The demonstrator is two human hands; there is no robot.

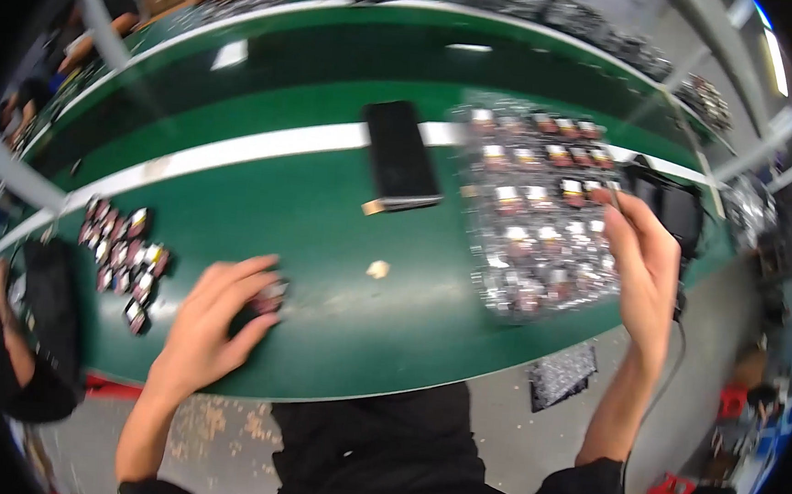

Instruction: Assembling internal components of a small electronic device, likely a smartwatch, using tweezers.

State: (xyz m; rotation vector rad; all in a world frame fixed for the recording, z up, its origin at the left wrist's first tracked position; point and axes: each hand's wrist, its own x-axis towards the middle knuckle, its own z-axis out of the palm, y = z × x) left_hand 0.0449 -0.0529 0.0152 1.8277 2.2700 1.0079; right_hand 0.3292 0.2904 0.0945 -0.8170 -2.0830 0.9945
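Green tabletop [361, 346] bears a clear plastic pocketed tray [487, 218], seemingly kept within reach of the right hand [648, 251], fingertips close together, pinch indiscernible, while the left hand [212, 317] curves loosely around a small dark-and-reddish part [269, 299], perhaps steadying it, grip unclear.

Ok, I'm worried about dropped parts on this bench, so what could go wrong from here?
The clear plastic tray sits close to the bench's front edge, so a bump might spill its parts.
The right grip is at the tray's right side, among closely set parts, and could knock a neighbour.
The loose parts at the left are bunched together, so a brush might scatter them.
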